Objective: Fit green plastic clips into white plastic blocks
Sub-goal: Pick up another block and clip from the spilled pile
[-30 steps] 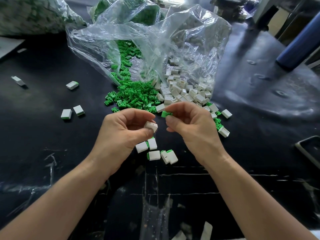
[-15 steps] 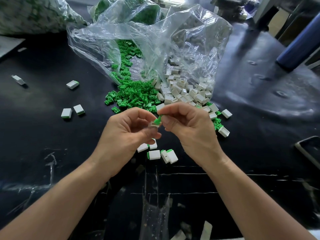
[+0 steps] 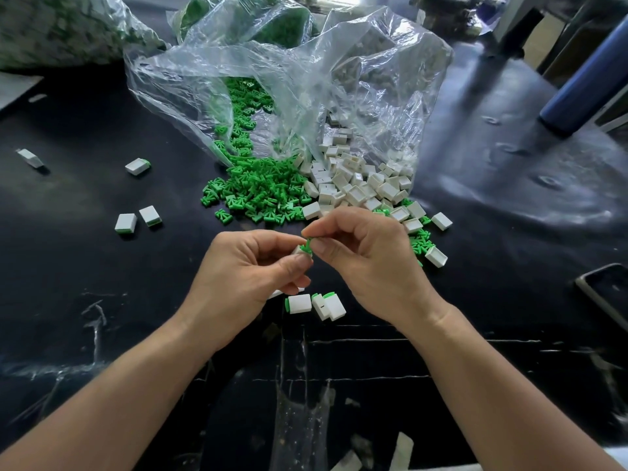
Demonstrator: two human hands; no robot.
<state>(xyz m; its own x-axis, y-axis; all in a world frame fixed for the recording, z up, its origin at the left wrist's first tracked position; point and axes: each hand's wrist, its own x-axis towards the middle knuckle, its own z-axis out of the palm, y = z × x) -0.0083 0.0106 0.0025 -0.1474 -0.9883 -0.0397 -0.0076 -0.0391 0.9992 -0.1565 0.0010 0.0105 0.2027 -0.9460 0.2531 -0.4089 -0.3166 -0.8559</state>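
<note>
**Clip at block, held above tabletop**

Green clip (image 3: 307, 245) near upright, tilted slightly, lower end touching the white block (image 3: 298, 250). Your right hand (image 3: 367, 263) pinches the clip; your left hand (image 3: 248, 277) pinches the block. Both above the tabletop (image 3: 102, 300), near the clip heap (image 3: 258, 188).

No writing legible on assembly bench

Nothing in the frame carries a text, label, brand, number or sign that can be read: the clear plastic bag (image 3: 306, 73) at 12 o'clock shows bare film. The white blocks (image 3: 356, 185) and green clips (image 3: 258, 188) spilling from it show plain surfaces, as does the blue cylinder (image 3: 591, 73) at 2 o'clock. The dark flat device (image 3: 608, 294) at 3 o'clock shows only a glossy, unmarked face.
</note>
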